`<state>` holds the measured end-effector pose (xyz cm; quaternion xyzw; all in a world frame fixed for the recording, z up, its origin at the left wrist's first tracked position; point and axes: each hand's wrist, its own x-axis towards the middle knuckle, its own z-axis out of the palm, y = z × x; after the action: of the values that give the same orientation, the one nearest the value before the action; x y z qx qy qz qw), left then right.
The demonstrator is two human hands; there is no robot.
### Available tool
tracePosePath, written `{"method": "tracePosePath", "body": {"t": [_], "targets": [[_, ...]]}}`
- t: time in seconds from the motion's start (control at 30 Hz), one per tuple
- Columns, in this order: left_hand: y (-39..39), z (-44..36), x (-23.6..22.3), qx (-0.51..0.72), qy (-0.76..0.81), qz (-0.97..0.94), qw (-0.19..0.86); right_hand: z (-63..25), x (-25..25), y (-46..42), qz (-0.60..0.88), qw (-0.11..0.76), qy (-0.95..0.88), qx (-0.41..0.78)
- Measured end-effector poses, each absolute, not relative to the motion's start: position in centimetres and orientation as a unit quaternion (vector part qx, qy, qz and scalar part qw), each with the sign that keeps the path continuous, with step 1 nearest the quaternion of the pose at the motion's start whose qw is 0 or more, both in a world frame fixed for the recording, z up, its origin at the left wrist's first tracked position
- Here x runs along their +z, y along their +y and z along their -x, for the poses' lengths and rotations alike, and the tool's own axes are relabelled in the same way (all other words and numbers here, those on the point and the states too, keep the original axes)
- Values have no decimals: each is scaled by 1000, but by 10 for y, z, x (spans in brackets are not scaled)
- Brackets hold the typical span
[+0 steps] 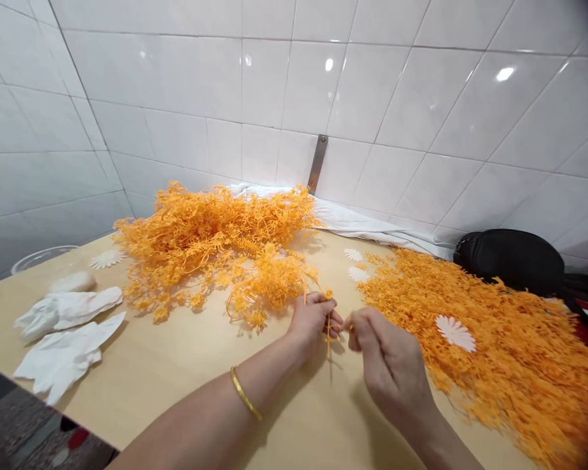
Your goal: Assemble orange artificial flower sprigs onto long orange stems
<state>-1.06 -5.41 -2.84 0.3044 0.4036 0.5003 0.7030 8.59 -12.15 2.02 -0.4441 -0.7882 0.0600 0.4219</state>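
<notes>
Left hand [311,323]: grasping thin orange stems [328,333], which run down between its fingers toward the bench [176,378]. Right hand [389,356]: clenched, with thumb and finger drawn together just beside the left fingertips. A fleck of orange shows at the pinch; whether a strand is gripped there cannot be told.

A loose orange sprig [274,277] lies just beyond and to the left of the left hand, with a large orange heap [186,228] farther out behind it. To the right of the right hand lies a second orange heap [490,352], a white paper flower [455,333] on top.

Risks, as judged: a hard pull by the right hand could snap a thin stem or draw it out of the left hand's hold. Fine tips near the left hand could snag on the sprig, dragging it along. A rightward sweep of the right forearm could crush or scatter the second heap.
</notes>
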Motion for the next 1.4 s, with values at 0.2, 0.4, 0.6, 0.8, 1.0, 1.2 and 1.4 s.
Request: {"method": "tracePosePath", "body": {"t": [0.2, 0.4, 0.6, 0.8, 1.0, 1.2, 1.4], "targets": [[-66, 14, -26, 444, 401, -386, 702, -109, -3, -85, 574, 434, -675, 161], [-66, 12, -30, 427, 376, -433, 700, -108, -18, -76, 560, 354, -728, 175], [-70, 14, -21, 426, 334, -406, 736, -101, -17, -80, 580, 442, -660, 180], [-72, 10, -14, 436, 307, -381, 755, -100, -9, -77, 604, 510, -585, 181], [-79, 11, -25, 423, 341, -371, 753, -159, 8, -63, 708, 514, -485, 15], [-73, 10, -32, 431, 341, -376, 746, -159, 7, -72, 745, 239, -581, -224], [-73, 7, -36, 409, 330, -410, 746, -124, 2, -80, 599, 363, -710, -65]]}}
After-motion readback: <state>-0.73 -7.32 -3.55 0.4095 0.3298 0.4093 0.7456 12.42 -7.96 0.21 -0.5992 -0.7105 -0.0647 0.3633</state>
